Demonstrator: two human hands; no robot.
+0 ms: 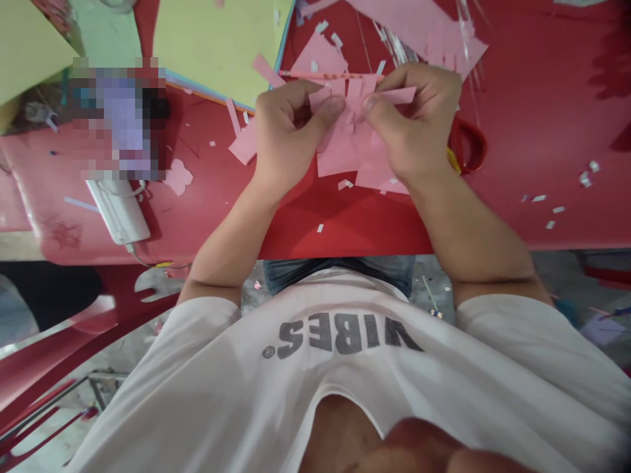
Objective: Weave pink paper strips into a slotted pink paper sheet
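Above the red table's near part, my left hand pinches the left side of a pink paper piece between thumb and fingers. My right hand is closed on its right side, where a narrow pink strip sticks out past the thumb. Slits or separate flaps show along the paper between my thumbs; whether it is one piece or several is unclear. Larger pink paper scraps lie underneath. Just beyond my fingertips is a thin pink stick, perhaps a pencil. My fingers partly hide the held paper.
Red-handled scissors lie beside my right wrist. Yellow paper sheets are stacked at the back left. A white power bank with a cable sits near the left front edge. Small white scraps are scattered on the red table.
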